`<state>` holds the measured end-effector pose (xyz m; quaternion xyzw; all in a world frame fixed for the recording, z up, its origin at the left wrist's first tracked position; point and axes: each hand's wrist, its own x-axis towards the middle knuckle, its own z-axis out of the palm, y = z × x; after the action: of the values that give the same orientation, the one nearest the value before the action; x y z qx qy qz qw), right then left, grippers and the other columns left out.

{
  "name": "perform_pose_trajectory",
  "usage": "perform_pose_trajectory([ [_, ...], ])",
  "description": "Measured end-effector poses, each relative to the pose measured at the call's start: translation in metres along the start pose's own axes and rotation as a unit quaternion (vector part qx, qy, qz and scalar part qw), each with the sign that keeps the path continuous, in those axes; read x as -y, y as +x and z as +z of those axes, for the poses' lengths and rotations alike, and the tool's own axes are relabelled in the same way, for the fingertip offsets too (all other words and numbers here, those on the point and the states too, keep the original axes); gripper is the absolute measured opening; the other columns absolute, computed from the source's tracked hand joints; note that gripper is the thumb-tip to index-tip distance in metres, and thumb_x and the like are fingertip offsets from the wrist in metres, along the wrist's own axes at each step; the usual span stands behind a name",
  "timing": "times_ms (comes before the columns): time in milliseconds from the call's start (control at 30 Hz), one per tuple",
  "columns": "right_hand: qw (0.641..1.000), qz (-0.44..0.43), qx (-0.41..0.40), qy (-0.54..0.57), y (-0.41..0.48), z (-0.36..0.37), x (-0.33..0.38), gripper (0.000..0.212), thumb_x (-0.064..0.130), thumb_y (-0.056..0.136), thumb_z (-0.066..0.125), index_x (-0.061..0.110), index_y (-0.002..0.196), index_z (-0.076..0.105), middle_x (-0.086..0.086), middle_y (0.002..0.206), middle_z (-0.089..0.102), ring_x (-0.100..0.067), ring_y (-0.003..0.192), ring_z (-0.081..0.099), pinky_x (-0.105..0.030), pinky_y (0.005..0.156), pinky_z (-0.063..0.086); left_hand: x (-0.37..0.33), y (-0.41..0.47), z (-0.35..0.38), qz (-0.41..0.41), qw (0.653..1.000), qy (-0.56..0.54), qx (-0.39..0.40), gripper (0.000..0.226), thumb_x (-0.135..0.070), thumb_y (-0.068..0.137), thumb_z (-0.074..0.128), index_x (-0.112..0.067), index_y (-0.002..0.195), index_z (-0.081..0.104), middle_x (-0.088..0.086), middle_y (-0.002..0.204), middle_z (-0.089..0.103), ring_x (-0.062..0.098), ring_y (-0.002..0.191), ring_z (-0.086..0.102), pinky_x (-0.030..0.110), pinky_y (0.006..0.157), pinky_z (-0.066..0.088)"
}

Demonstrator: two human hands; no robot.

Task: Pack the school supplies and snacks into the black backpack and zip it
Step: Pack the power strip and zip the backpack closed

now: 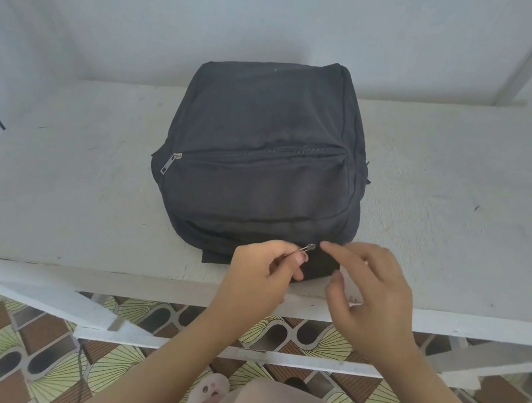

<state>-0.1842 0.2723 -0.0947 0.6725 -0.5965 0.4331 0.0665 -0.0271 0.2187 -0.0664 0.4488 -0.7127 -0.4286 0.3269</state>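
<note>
Backpack: we see the black backpack [264, 153] lying flat in the middle of the white table [70, 209], its near edge close to the table's front rim.
Front pocket: the zip runs closed across the panel, and its pocket pull [170, 164] hangs at the left end.
Main zip pull [304, 249]: a small metal tab at the bag's near edge.
Left hand [259, 268]: thumb and forefinger are clamped on that tab (the other fingers curl underneath).
Right hand [371, 293]: fingers spread and loose, gripping nothing; the index fingertip touches the fabric just beside the slider.
Main zip: we cannot tell how far it is drawn.
Below: patterned floor tiles [3, 336] and a pale slipper [209, 393].
</note>
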Motion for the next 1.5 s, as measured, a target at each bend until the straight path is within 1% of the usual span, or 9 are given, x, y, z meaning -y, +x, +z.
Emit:
perform_pose_trajectory([
  [100, 0.992, -0.096, 0.008, -0.083, 0.012, 0.003, -0.006, 0.036, 0.021, 0.083, 0.065, 0.020, 0.119, 0.061, -0.008, 0.123, 0.052, -0.023, 0.104, 0.052, -0.030, 0.089, 0.038, 0.006, -0.004, -0.003, 0.072, 0.995, 0.065, 0.011, 0.018, -0.016, 0.094, 0.053, -0.015, 0.082, 0.067, -0.010, 0.063, 0.062, 0.006, 0.056, 0.055, 0.015, 0.051, 0.043],
  [167, 0.988, -0.123, 0.004, -0.094, 0.020, 0.009, -0.013, 0.030, 0.026, 0.084, 0.068, 0.023, 0.114, 0.063, -0.007, 0.130, 0.048, -0.026, 0.109, 0.052, -0.037, 0.090, 0.036, 0.011, -0.006, -0.004, 0.110, 0.989, 0.095, 0.012, 0.022, -0.022, 0.093, 0.050, -0.012, 0.080, 0.065, -0.008, 0.062, 0.059, 0.012, 0.061, 0.056, 0.018, 0.052, 0.043],
  [333, 0.982, -0.160, -0.013, -0.095, 0.030, 0.017, -0.021, 0.011, 0.026, 0.083, 0.071, 0.019, 0.091, 0.074, -0.006, 0.127, 0.050, -0.027, 0.108, 0.052, -0.039, 0.087, 0.035, 0.020, -0.007, -0.012, 0.169, 0.972, 0.161, -0.021, 0.033, -0.033, 0.093, 0.041, -0.013, 0.079, 0.064, -0.007, 0.061, 0.057, 0.013, 0.057, 0.054, 0.026, 0.051, 0.044],
  [533, 0.982, -0.166, -0.007, -0.087, 0.032, 0.017, -0.027, 0.016, 0.023, 0.083, 0.070, 0.024, 0.097, 0.062, -0.006, 0.127, 0.049, -0.026, 0.109, 0.051, -0.038, 0.091, 0.033, 0.038, -0.016, -0.042, 0.174, 0.960, 0.200, -0.094, 0.028, -0.032, 0.091, 0.045, -0.017, 0.077, 0.064, -0.027, 0.062, 0.042, 0.000, 0.054, 0.051, 0.003, 0.050, 0.036],
  [667, 0.991, -0.125, 0.008, -0.044, 0.036, 0.018, -0.013, 0.012, 0.024, 0.076, 0.070, 0.017, 0.084, 0.073, -0.008, 0.130, 0.051, -0.026, 0.114, 0.050, -0.037, 0.098, 0.029, 0.050, -0.031, -0.059, 0.165, 0.956, 0.212, -0.115, 0.028, -0.034, 0.091, 0.044, -0.019, 0.076, 0.062, -0.031, 0.063, 0.041, 0.007, 0.060, 0.055, 0.013, 0.044, 0.043],
  [833, 0.978, -0.180, 0.073, -0.076, 0.043, 0.035, 0.025, 0.042, 0.040, 0.075, 0.069, 0.029, 0.115, 0.068, -0.009, 0.141, 0.047, -0.026, 0.131, 0.040, -0.055, 0.110, 0.021, 0.052, -0.039, -0.051, 0.168, 0.960, 0.187, -0.122, 0.028, -0.029, 0.092, 0.045, -0.014, 0.078, 0.064, -0.020, 0.063, 0.048, 0.008, 0.062, 0.053, 0.017, 0.047, 0.042],
  [1067, 0.963, -0.242, 0.070, -0.091, 0.044, 0.057, 0.022, 0.018, 0.032, 0.086, 0.065, 0.025, 0.100, 0.074, 0.007, 0.111, 0.070, -0.018, 0.112, 0.060, -0.058, 0.112, 0.015, 0.059, -0.037, -0.060, 0.193, 0.927, 0.282, -0.154, 0.025, -0.026, 0.091, 0.049, -0.012, 0.080, 0.067, -0.009, 0.065, 0.061, -0.002, 0.053, 0.038, 0.000, 0.050, 0.029],
  [1233, 0.964, -0.244, 0.052, -0.096, 0.044, 0.056, 0.023, 0.017, 0.030, 0.087, 0.065, 0.024, 0.098, 0.075, 0.010, 0.107, 0.071, -0.017, 0.111, 0.060, -0.057, 0.112, 0.016, 0.069, -0.033, -0.071, 0.209, 0.905, 0.322, -0.181, 0.025, -0.026, 0.090, 0.050, -0.012, 0.078, 0.068, -0.006, 0.067, 0.065, -0.001, 0.051, 0.044, 0.009, 0.044, 0.035],
  [1500, 0.968, -0.228, 0.040, -0.098, 0.045, 0.058, 0.025, 0.015, 0.029, 0.086, 0.064, 0.024, 0.093, 0.076, 0.008, 0.108, 0.070, -0.016, 0.113, 0.054, -0.057, 0.110, 0.021, 0.088, -0.021, -0.127, 0.181, 0.880, 0.378, -0.224, 0.029, -0.026, 0.090, 0.048, -0.008, 0.078, 0.068, -0.003, 0.064, 0.064, 0.003, 0.043, 0.035, 0.006, 0.045, 0.022],
])
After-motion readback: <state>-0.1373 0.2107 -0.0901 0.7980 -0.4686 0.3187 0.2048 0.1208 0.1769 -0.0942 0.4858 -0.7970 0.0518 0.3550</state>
